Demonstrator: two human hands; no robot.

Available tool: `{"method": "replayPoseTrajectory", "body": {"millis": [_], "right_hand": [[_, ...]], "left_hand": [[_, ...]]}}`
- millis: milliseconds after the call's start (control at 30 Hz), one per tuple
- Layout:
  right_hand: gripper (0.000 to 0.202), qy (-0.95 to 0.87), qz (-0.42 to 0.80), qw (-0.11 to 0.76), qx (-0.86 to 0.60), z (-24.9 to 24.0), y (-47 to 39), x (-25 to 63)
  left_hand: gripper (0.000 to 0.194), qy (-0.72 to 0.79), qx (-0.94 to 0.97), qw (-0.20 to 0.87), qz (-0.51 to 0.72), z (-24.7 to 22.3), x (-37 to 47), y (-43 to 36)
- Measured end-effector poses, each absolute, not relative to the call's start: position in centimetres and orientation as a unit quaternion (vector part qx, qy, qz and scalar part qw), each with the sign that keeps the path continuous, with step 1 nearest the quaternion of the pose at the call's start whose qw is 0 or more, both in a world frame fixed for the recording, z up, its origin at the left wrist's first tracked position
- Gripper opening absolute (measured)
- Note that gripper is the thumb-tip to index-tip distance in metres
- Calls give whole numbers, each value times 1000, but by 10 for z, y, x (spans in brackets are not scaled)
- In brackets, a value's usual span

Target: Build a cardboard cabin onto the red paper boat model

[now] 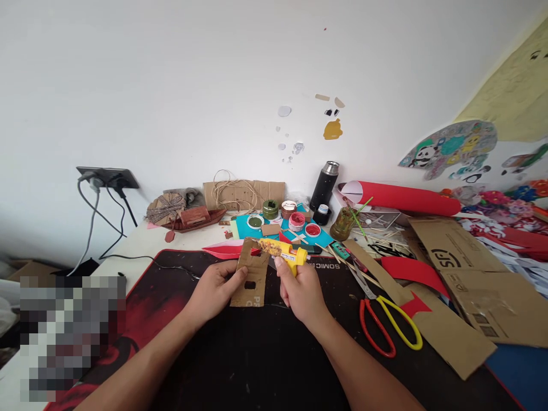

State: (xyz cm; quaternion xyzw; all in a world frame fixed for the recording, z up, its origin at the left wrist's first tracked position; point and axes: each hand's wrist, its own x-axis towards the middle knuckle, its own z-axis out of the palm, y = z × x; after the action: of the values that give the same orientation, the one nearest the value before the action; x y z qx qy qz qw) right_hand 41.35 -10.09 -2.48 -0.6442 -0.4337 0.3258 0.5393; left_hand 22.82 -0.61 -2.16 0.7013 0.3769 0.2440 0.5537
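My left hand (216, 291) pinches the left edge of a small cardboard piece (253, 291), thumb in front. The piece stands tilted above the dark desk mat and has a cut-out hole near its middle. In my right hand (305, 291) is a yellow glue gun (286, 252), gripped by its handle. Its stained front end points left and reaches the top of the cardboard; whether the nozzle touches it I cannot tell. Behind the glue gun lies a blue sheet (244, 227) with open paint jars, among them a green one (270, 209) and a red one (297, 220).
Scissors (377, 302) with red and yellow handles lie to the right, beside cardboard sheets (483, 285) and red paper (413, 274). A model boat (194, 218), a black flask (324, 185) and a jar of brushes (341, 224) stand along the wall. A cable (149, 260) crosses the mat's left corner.
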Motion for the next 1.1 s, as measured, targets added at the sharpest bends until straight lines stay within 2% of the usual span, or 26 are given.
{"method": "replayPoseTrajectory", "body": {"millis": [533, 1100], "right_hand": [[61, -421, 337, 543, -643, -25, -101, 414], [63, -412, 339, 547, -644, -25, -101, 415]], "left_hand": [[56, 388, 726, 502, 265, -16, 229, -6], [60, 387, 717, 516, 264, -20, 226, -6]]}}
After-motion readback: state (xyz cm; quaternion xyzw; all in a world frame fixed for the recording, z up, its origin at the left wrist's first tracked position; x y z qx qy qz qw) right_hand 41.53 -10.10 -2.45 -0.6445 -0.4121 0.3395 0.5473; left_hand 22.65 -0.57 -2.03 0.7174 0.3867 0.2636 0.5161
